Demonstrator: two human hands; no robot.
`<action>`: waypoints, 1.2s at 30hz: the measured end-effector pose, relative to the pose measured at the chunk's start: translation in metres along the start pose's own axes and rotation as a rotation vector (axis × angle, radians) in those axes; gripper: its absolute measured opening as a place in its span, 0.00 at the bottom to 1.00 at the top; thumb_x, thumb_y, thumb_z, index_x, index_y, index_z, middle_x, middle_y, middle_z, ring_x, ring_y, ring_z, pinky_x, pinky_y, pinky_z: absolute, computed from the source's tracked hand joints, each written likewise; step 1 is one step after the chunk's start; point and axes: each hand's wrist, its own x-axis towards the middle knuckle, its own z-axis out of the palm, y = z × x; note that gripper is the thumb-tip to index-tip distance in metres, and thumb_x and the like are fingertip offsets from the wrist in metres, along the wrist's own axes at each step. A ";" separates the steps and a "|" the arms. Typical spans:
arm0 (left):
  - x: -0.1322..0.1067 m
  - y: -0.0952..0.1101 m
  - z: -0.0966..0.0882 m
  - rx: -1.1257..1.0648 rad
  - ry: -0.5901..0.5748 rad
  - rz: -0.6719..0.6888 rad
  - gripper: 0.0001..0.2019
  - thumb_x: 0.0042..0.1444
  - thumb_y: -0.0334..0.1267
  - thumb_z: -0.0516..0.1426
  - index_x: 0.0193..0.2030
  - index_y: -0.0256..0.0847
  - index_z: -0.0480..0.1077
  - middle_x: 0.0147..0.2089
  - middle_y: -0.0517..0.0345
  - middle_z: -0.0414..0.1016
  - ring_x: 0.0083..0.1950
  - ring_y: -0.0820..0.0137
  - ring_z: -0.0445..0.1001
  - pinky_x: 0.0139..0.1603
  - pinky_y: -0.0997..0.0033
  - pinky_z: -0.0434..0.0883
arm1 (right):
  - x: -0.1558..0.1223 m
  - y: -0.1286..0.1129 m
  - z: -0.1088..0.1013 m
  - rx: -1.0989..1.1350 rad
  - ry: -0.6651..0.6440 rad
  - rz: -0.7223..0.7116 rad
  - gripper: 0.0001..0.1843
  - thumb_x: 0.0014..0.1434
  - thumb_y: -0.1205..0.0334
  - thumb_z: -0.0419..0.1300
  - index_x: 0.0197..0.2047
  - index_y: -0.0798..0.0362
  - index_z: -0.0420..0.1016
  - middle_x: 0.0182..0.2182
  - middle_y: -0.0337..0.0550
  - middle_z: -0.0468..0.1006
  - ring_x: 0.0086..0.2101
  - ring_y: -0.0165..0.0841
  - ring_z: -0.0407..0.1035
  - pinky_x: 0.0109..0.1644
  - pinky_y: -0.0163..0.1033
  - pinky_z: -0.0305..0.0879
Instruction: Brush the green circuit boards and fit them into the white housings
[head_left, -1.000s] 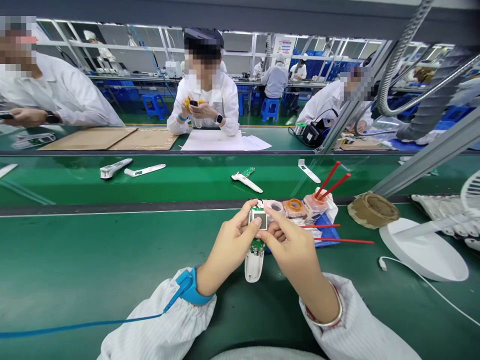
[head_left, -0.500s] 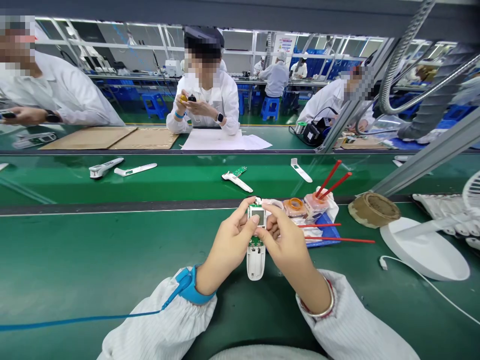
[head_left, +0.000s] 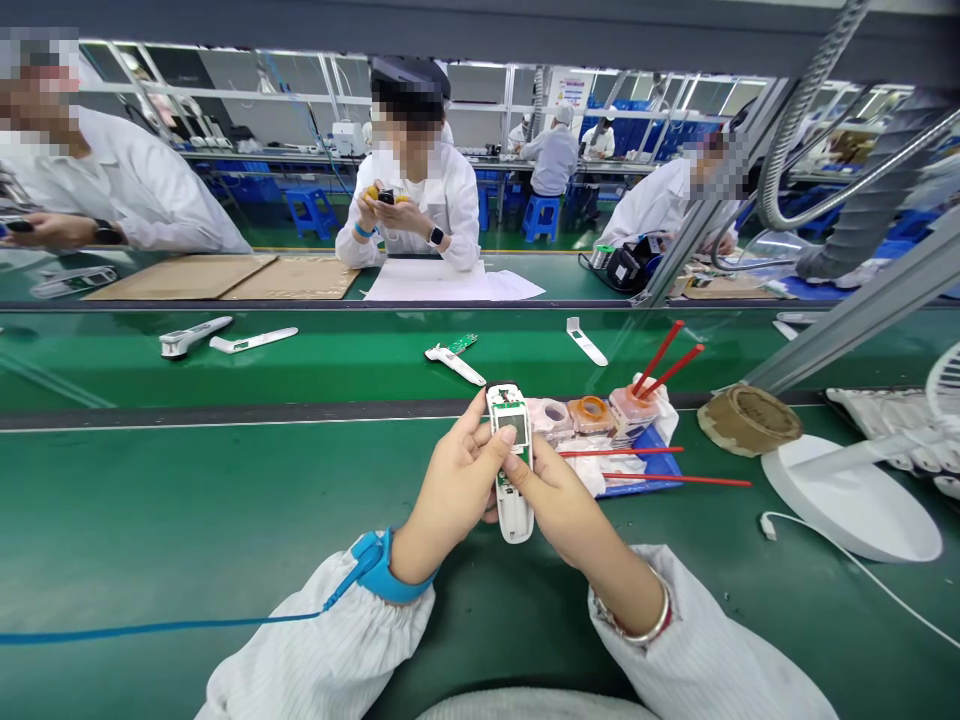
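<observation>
I have the left hand and right hand clamped together on a green circuit board with a small square display, held over the green bench, its lower end in an open white plastic housing, the board's face uncovered.

The head-worn camera looks forward and down from just above the left hand and right hand, close to the white handheld device at lower centre. The green tabletop fills the lower half; a seated co-worker appears farther off, upper centre, across the line.
</observation>
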 end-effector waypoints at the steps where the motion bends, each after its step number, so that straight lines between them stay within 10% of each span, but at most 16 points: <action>1: 0.000 0.000 0.000 0.005 -0.011 -0.015 0.34 0.55 0.43 0.57 0.67 0.48 0.48 0.25 0.67 0.69 0.14 0.79 0.62 0.10 0.80 0.61 | 0.000 0.000 0.000 0.006 0.002 0.019 0.20 0.60 0.47 0.55 0.50 0.49 0.60 0.34 0.42 0.74 0.24 0.32 0.72 0.25 0.38 0.72; 21: -0.003 0.007 -0.001 0.008 0.023 -0.019 0.37 0.50 0.41 0.61 0.64 0.41 0.50 0.39 0.53 0.76 0.15 0.77 0.66 0.08 0.78 0.61 | -0.006 0.013 0.016 0.033 0.111 -0.083 0.12 0.62 0.54 0.54 0.46 0.48 0.59 0.24 0.35 0.71 0.19 0.29 0.67 0.22 0.34 0.66; 29: -0.020 -0.001 -0.005 0.000 -0.041 -0.166 0.38 0.50 0.40 0.61 0.65 0.43 0.48 0.33 0.56 0.77 0.15 0.75 0.67 0.10 0.78 0.62 | -0.019 0.021 0.020 0.105 0.095 0.091 0.22 0.58 0.46 0.56 0.49 0.51 0.58 0.21 0.35 0.71 0.17 0.30 0.66 0.20 0.34 0.64; 32: 0.002 -0.002 -0.021 0.085 -0.013 -0.129 0.29 0.52 0.40 0.60 0.60 0.41 0.58 0.33 0.56 0.77 0.22 0.73 0.72 0.21 0.76 0.69 | -0.020 0.023 0.009 0.143 0.012 0.167 0.37 0.56 0.47 0.60 0.61 0.51 0.48 0.39 0.47 0.76 0.31 0.34 0.73 0.37 0.42 0.70; 36: 0.092 0.011 -0.052 0.477 0.188 0.055 0.15 0.57 0.39 0.55 0.50 0.37 0.66 0.44 0.53 0.75 0.43 0.67 0.75 0.45 0.68 0.71 | -0.029 0.018 -0.015 0.076 -0.101 0.253 0.51 0.53 0.48 0.63 0.67 0.50 0.34 0.63 0.56 0.55 0.54 0.37 0.62 0.55 0.43 0.61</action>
